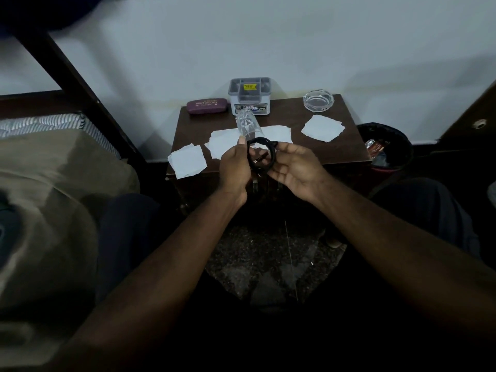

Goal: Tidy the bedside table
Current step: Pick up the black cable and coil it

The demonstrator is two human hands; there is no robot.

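Observation:
A dark wooden bedside table (346, 140) stands against the white wall. Above its front edge both hands hold a coiled black cable (270, 151): my left hand (234, 167) pinches the coil's left side and my right hand (292, 167) cups its right side. A clear drinking glass (245, 124) stands just behind my left thumb. White paper sheets lie scattered: one at the front left (187, 161), a pile in the middle (222, 146), one at the right (322, 128). At the back sit a maroon glasses case (206, 106), a grey organiser box (250, 96) and a glass ashtray (318, 100).
A black waste bin (386, 146) with wrappers inside stands right of the table. A bed with a tan blanket (53, 183) and a dark post (80, 89) fills the left. My knees in dark trousers flank the speckled floor (268, 259).

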